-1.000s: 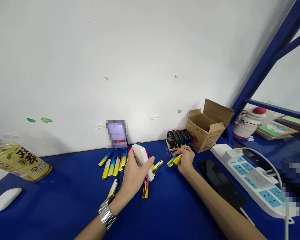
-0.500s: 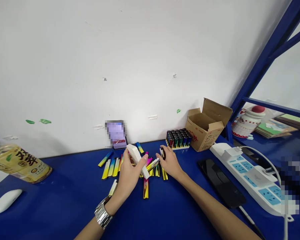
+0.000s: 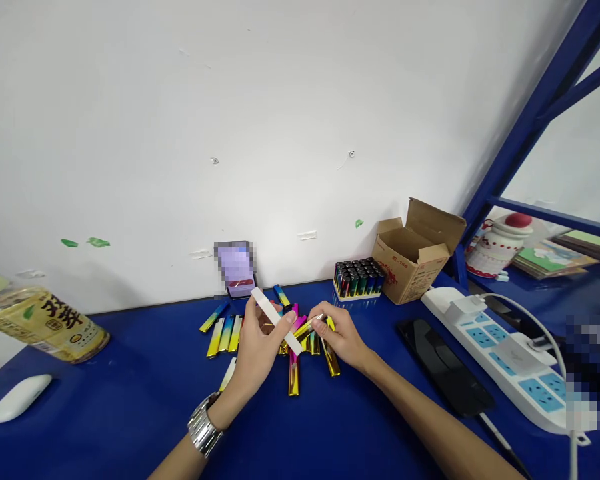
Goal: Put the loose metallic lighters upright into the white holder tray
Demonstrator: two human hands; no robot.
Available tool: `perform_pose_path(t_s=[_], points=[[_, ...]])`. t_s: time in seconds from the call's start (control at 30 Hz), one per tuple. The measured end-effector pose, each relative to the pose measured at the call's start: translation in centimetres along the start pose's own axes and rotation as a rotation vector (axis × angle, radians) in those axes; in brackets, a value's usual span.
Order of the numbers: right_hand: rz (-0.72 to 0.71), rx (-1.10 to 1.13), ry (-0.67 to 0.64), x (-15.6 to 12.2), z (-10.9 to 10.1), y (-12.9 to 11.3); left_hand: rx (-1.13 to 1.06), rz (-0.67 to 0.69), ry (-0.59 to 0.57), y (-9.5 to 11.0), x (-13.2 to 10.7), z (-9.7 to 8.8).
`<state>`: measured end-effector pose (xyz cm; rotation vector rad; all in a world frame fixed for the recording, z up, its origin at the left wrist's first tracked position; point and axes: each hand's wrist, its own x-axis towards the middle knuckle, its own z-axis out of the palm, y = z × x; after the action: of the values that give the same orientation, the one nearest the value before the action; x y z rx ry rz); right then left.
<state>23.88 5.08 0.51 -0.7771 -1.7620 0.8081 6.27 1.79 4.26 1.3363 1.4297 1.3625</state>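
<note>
Both forearms reach forward, bare, converging toward centre. Left hand (image 3: 257,350) raised, wrist bent back, fingers curled in a closed grip, thumb on top. Right hand (image 3: 341,338) lower, palm down, thumb and forefinger pinched just right of the left grip.

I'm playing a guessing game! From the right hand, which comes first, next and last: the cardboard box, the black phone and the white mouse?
From the right hand:
1. Black phone, just to its right on the table.
2. Cardboard box, farther back right, by the wall.
3. White mouse, far left.
</note>
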Motion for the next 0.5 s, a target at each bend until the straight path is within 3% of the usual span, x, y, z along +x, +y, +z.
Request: perform_pose_path(t_s=[0.1, 0.27, 0.4, 0.5], points=[[0.133, 0.344, 0.248, 0.5, -1.2, 0.8, -0.043, 0.020, 0.011, 0.0, 0.0, -0.7], [0.275, 0.624, 0.536, 1.5, -3.9, 0.8, -0.130, -0.080, -0.010, -0.2, -0.6, -2.1], [0.408, 0.697, 0.520, 1.8, -4.4, 0.6, -0.067, -0.286, -0.173, 0.1, -3.0, -4.0], [0.438, 0.695, 0.420, 1.6, -4.3, 0.7, -0.077, -0.463, -0.405, 0.2, -5.1, -6.0]])
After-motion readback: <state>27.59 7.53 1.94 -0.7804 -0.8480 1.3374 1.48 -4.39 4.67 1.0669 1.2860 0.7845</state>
